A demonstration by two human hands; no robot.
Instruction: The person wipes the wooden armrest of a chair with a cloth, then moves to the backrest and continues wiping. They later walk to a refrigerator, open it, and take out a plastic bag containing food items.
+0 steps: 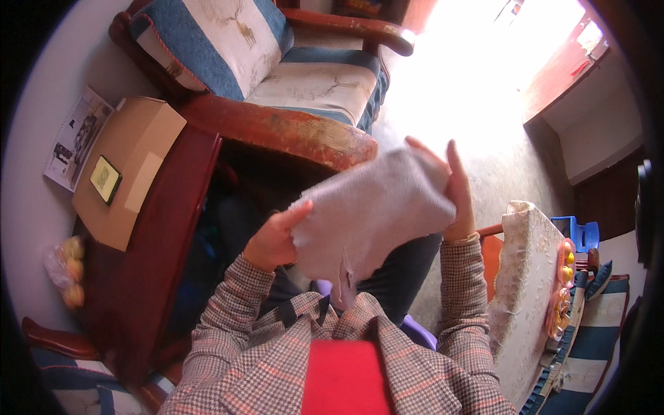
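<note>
A pinkish-grey knitted cloth piece (368,207) is spread in the air above my lap, with a narrow folded strip hanging from its lower edge. My left hand (277,236) grips its left edge, thumb on top and the other fingers hidden beneath. At the cloth's right end is my right hand (459,192), thumb raised and the fingers partly behind the fabric; the cloth rests against its palm. Dark trousers (410,270) show under the cloth.
On the left, a dark red wooden table (135,290) holds a cardboard box (129,171) with a phone (106,179) on it, and bagged fruit (72,270). A wooden armchair (321,129) stands ahead. At right is a cloth-covered table (529,290) with fruit trays (560,311).
</note>
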